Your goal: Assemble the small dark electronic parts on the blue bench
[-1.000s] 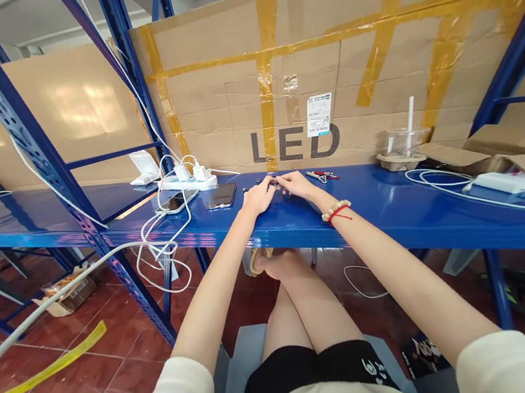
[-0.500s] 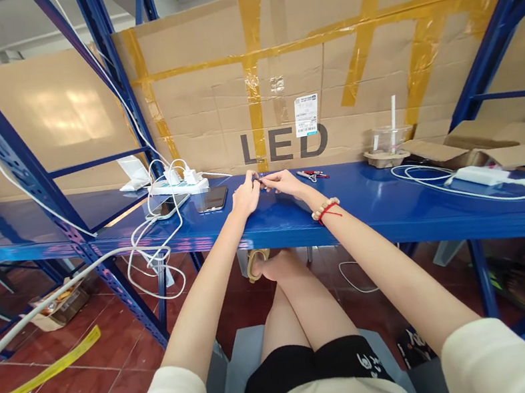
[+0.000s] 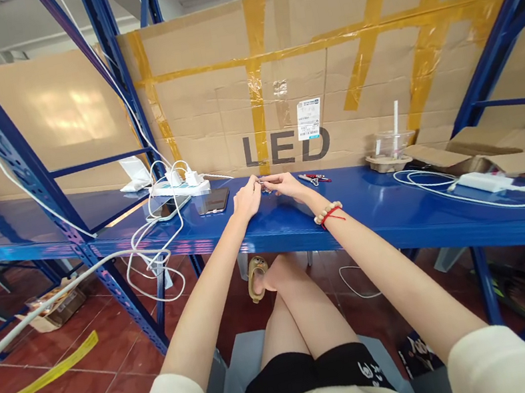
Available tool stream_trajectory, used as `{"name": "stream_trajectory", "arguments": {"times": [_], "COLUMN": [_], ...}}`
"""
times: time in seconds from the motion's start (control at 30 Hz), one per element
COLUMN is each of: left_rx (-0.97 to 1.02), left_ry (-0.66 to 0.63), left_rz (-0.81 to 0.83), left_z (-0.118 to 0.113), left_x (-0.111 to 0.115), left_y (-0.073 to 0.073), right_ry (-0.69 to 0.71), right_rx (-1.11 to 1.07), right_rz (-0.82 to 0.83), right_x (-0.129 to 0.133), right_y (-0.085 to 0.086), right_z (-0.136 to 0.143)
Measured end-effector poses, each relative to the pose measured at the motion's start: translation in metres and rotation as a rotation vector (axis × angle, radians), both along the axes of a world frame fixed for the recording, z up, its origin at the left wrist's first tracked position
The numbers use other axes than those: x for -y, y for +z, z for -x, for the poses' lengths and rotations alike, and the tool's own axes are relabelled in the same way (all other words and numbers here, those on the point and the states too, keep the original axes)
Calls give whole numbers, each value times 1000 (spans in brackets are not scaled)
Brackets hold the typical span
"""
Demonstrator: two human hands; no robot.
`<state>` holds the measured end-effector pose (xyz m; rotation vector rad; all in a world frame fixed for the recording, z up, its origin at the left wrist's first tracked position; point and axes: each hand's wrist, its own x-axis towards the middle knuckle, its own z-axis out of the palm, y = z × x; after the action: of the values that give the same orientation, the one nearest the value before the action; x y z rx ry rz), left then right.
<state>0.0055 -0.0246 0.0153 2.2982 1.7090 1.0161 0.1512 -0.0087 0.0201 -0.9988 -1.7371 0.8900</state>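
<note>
My left hand (image 3: pixel 248 197) and my right hand (image 3: pixel 287 185) meet fingertip to fingertip over the blue shelf (image 3: pixel 268 226). Both are closed in a pinch around something small, partly metallic, mostly hidden by the fingers; its kind is too small to tell. Just right of my right hand lie a silver metal tool and a red pen-like item (image 3: pixel 319 178). Left of my left hand, a dark phone (image 3: pixel 213 201) rests flat, with a second phone (image 3: pixel 170 208) beside it under white cables. A beaded bracelet (image 3: pixel 328 213) with red cord circles my right wrist.
A white power strip (image 3: pixel 180 188) with plugged chargers stands at the back left. To the right are a clear cup with a straw (image 3: pixel 396 125), an opened cardboard box (image 3: pixel 487 146) and a white adapter (image 3: pixel 484 182) with coiled cable. A large taped cardboard panel (image 3: pixel 207 111) rises behind.
My two hands stay together, with the fingers shifting slightly around the small item. The camera view has tilted up a little, and the slippered foot below has swung downward.
</note>
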Motion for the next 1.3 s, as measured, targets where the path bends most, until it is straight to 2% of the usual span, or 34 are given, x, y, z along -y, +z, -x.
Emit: {"name": "stream_trajectory", "arguments": {"times": [0.07,0.2,0.27,0.37,0.5,0.63,0.83,1.0,1.3], "left_rx": [-3,-4,-3,7,11,1,-31,-47,-50], "left_ry": [1,16,15,11,25,32,40,59,20], "left_rz": [17,16,0,-32,-49,-22,12,45,64], "left_z": [0,0,1,0,-1,-2,-3,-3,-3], "left_x": [0,-1,-1,0,1,2,0,-2,-7], "left_y": [0,0,-1,-1,-1,0,0,-1,-4], "right_ry": [44,179,200,204,162,93,83,11,-54], "right_rx": [-7,-83,-133,-187,-237,-185,-97,-63,-42], "right_rz": [76,331,378,369,260,184,165,156,119], "right_x": [0,-2,-4,-6,-6,-3,-2,-4,-3], "right_y": [1,1,1,1,0,1,-1,-3,-3], "right_z": [1,1,1,0,-1,-1,-1,-1,1]}}
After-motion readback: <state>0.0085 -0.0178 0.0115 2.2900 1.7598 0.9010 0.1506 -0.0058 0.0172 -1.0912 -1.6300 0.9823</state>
